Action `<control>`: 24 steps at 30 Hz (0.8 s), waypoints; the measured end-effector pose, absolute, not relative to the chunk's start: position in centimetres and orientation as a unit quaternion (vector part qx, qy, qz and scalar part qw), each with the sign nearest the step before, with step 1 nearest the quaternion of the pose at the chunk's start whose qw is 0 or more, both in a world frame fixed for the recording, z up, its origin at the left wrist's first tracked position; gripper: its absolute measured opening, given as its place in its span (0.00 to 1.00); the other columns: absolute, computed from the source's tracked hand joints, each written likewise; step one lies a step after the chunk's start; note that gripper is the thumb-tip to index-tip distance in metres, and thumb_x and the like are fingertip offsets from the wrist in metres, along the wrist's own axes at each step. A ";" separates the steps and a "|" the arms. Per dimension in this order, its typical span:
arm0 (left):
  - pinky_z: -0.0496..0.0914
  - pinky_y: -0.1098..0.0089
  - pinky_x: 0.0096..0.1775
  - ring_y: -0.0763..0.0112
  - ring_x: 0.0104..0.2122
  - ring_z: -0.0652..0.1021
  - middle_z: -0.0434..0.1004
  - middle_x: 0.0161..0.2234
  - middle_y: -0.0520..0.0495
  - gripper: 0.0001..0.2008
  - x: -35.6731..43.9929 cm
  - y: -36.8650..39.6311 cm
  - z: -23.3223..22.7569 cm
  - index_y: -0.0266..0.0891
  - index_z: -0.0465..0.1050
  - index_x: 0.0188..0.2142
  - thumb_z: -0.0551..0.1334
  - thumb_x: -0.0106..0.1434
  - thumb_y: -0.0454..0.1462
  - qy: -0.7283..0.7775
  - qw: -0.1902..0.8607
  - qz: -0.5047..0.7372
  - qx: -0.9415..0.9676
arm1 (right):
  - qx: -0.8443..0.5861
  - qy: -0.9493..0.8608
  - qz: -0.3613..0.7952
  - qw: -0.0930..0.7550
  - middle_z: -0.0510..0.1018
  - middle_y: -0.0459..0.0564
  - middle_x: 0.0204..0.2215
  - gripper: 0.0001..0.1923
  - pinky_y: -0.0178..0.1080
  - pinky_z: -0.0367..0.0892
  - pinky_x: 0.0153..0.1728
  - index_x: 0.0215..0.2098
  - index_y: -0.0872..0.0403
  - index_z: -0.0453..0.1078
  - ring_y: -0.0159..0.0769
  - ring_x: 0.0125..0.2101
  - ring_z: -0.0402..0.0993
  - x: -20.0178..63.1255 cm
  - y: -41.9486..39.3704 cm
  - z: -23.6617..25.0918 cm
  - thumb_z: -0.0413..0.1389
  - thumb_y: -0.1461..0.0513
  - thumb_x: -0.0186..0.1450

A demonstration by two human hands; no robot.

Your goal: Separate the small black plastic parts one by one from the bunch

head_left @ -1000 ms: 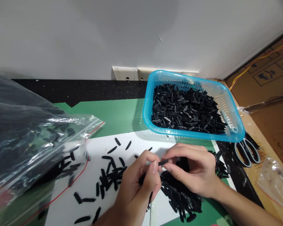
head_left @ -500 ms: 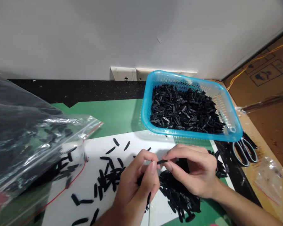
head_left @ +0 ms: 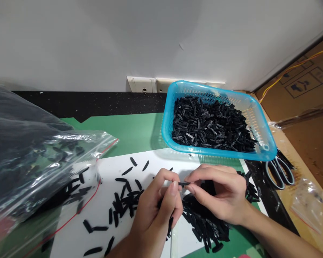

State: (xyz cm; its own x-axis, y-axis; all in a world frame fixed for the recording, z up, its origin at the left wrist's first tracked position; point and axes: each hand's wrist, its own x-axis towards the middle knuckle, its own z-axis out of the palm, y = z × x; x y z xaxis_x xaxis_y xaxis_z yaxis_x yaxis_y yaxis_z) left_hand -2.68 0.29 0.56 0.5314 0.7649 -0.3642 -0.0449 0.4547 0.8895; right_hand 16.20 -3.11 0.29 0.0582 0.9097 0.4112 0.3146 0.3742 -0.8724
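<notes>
Black plastic, small and slim, is what both hands meet over: a single black piece [head_left: 183,184] is pinched at its right end between the thumb and forefinger of the right hand [head_left: 220,195], while the left hand [head_left: 157,211] closes its thumb and forefinger on the left end. The piece hangs level just above the white sheet [head_left: 107,218], near the middle of the scene.

Under and to the right of the hands lies a dense heap of black pieces [head_left: 204,224], and more lie scattered singly [head_left: 123,200] on the sheet to the left. Farther back and to the right stands a blue basket [head_left: 261,156], filled with the same black parts. At the left edge a clear plastic bag [head_left: 29,157] with a red seal line holds more of them. Scissors [head_left: 278,172] lie just right of the basket's near corner, and a small clear packet [head_left: 308,204] lies nearer on the brown surface.
</notes>
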 end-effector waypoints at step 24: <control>0.51 0.71 0.26 0.75 0.20 0.58 0.62 0.19 0.61 0.16 -2.7 -0.3 0.3 0.46 0.71 0.43 0.62 0.80 0.54 0.403 0.758 0.273 0.434 | -0.516 -0.607 0.305 0.521 0.88 0.47 0.31 0.07 0.35 0.79 0.27 0.48 0.52 0.83 0.35 0.27 0.83 16.3 -3.3 0.2 0.66 0.67 0.73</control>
